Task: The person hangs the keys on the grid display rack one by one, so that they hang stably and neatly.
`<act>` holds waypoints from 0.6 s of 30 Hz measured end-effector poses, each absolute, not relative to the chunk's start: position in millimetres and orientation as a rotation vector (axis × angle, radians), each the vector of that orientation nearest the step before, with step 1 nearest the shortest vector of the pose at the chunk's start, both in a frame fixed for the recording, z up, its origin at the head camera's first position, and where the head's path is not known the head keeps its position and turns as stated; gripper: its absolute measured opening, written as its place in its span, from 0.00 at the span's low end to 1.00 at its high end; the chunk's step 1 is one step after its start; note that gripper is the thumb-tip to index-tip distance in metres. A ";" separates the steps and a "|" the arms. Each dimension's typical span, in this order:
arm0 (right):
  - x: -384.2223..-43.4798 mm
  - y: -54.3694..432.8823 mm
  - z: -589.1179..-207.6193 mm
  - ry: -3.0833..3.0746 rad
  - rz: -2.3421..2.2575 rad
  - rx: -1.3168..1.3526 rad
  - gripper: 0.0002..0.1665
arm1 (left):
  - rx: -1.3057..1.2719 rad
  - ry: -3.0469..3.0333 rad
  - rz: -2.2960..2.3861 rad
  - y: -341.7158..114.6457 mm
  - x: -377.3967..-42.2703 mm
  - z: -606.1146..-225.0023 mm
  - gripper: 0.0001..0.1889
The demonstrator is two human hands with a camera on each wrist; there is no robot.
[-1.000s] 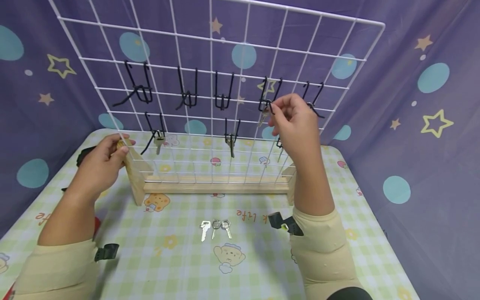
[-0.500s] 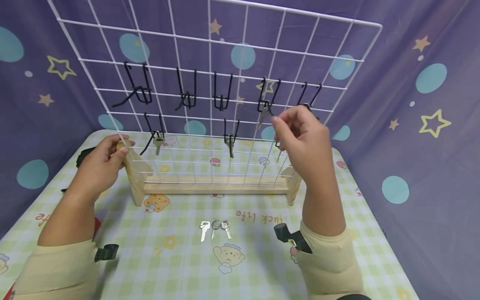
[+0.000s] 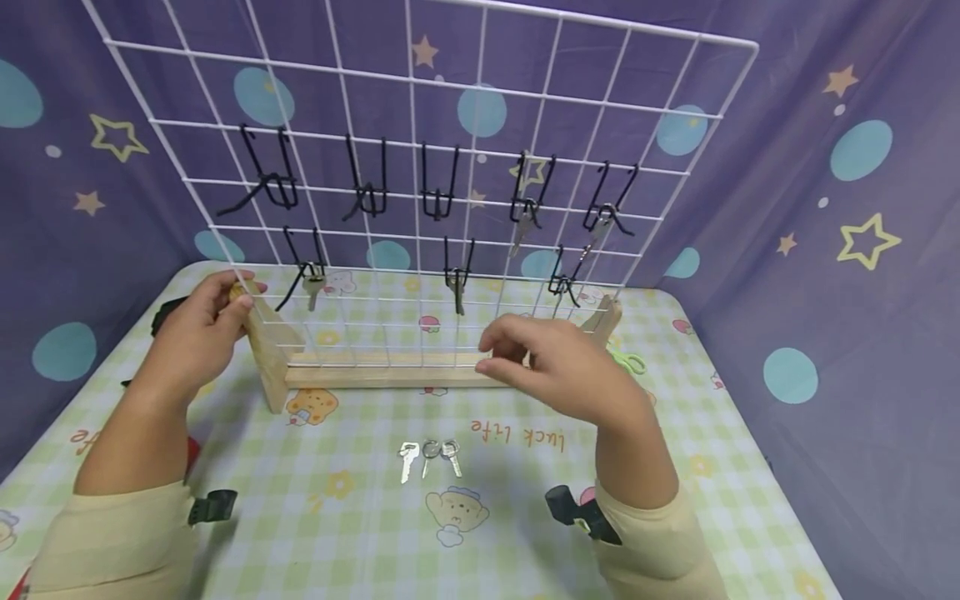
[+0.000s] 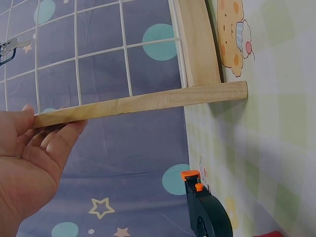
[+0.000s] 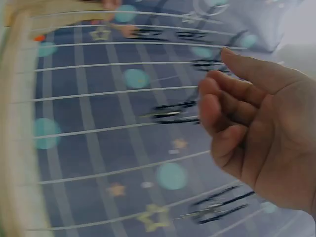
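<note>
My left hand (image 3: 198,329) grips the upper end of the wooden side piece (image 3: 266,358) of a white wire grid rack (image 3: 411,108), thumb on one face and fingers on the other. My right hand (image 3: 570,371) hovers before the grid's lower right part, fingers loosely bent with a gap to the thumb, holding nothing. Black hooks (image 3: 276,190) hang on the grid in two rows. Keys hang from several of them, among them a key (image 3: 602,227) at upper right and a key (image 3: 458,293) at lower middle. Three loose keys lie on the table, one a flat silver key (image 3: 408,461).
A checked tablecloth (image 3: 300,517) covers the table. Behind the rack's right foot shows a green looped handle (image 3: 628,361). In the left wrist view, a dark tool with orange tips (image 4: 210,212) stands beyond the side piece. A purple curtain (image 3: 787,467) encloses the table.
My right hand has come away from the upper-row hook with the hanging key, moving down in front of the grid's lower part. The left hand keeps its hold on the side piece.
</note>
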State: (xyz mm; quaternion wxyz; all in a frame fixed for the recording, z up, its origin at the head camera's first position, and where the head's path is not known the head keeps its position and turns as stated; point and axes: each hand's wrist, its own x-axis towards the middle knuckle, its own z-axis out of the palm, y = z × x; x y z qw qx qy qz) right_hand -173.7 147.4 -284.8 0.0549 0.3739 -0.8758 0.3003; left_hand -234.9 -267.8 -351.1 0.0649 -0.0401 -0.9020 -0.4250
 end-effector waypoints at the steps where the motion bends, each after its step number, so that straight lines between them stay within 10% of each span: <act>1: -176.9 144.6 -291.7 -2.753 0.881 1.120 0.10 | -0.122 -2.720 -1.283 -267.7 -234.8 -351.1 0.30; 18: -213.5 101.4 -384.4 -3.396 0.546 1.010 0.19 | -0.122 -2.724 -1.272 -268.4 -235.2 -351.7 0.30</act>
